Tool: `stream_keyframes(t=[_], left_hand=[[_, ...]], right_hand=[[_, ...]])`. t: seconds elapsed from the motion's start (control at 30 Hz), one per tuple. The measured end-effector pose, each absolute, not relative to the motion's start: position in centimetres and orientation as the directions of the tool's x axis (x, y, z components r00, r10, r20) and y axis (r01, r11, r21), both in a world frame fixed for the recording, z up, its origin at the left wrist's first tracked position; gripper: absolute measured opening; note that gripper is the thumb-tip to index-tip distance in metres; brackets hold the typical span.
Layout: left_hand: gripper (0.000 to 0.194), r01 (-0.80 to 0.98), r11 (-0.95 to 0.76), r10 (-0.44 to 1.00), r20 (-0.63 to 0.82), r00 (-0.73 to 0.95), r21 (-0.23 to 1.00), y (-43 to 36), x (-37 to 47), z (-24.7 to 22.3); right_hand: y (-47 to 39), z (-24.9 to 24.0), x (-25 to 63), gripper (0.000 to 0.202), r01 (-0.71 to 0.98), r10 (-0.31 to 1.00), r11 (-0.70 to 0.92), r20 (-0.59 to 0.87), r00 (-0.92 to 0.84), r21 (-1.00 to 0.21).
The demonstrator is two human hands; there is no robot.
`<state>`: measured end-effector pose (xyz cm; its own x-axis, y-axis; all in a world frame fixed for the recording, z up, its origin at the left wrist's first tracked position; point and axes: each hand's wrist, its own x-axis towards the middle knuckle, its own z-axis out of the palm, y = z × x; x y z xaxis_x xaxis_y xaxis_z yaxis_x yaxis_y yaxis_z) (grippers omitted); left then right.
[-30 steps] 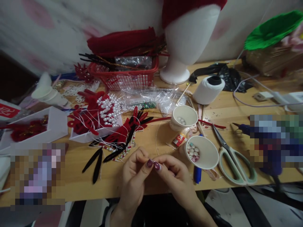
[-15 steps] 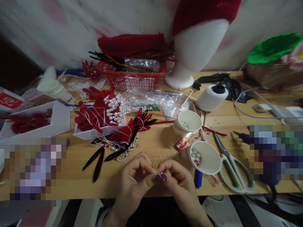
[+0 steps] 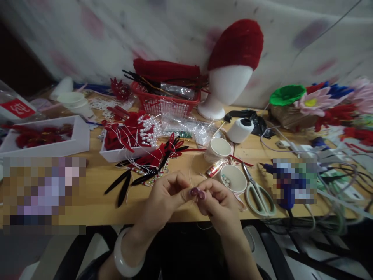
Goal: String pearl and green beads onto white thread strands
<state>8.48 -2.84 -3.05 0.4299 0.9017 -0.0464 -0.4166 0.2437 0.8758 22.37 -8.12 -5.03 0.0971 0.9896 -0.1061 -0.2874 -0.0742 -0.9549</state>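
My left hand (image 3: 169, 198) and my right hand (image 3: 217, 200) meet over the table's front edge, thumbs and fingertips pinched together. Thin pale thread shows at the fingertips and hangs in a loop below them; anything smaller in the pinch is hidden. Just right of my hands stand a paper cup with beads (image 3: 237, 179) and another paper cup (image 3: 221, 149), with a small red-labelled bottle (image 3: 215, 167) beside them. Left of my hands lies a red and black fuzzy piece (image 3: 157, 155) edged with pearl strands.
Scissors (image 3: 260, 198) and a blue glue gun (image 3: 287, 190) lie at the right. Behind are a thread cone (image 3: 239, 131), a red basket (image 3: 169, 105) and a foam head (image 3: 230, 83) in a red cap. White boxes (image 3: 80, 136) stand left.
The view has shifted, showing more of the right side and the whole foam head. My hands remain pinched together, their fingertips slightly rearranged, and a thread loop now shows below them.
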Motion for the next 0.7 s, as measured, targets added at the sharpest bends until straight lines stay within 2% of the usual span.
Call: stream_keyframes(t=[0.13,0.43,0.57,0.7], left_hand=[[0.042,-0.522,0.336,0.914,-0.137,0.382,0.784,-3.1,9.1,-2.0],[0.036,-0.715,0.195,0.976,-0.207,0.072,0.672,-1.8,6.9,-1.4],[0.027,-0.759,0.239,0.954,-0.291,0.069,0.606,-1.9,7.0,-2.1],[0.023,-0.766,0.324,0.931,-0.332,0.153,0.556,-1.9,7.4,-2.4]], right_hand=[[-8.1,-3.6,22.1,0.041,-0.274,0.991,-0.009,-0.045,0.126,-0.962],[-7.9,1.5,25.6,0.026,-0.153,0.990,0.113,0.098,0.103,-0.982],[-5.6,6.3,26.6,0.018,-0.058,0.975,0.207,0.201,0.094,-0.977],[-2.6,12.0,26.3,0.015,0.054,0.966,0.258,0.259,0.004,-0.965]])
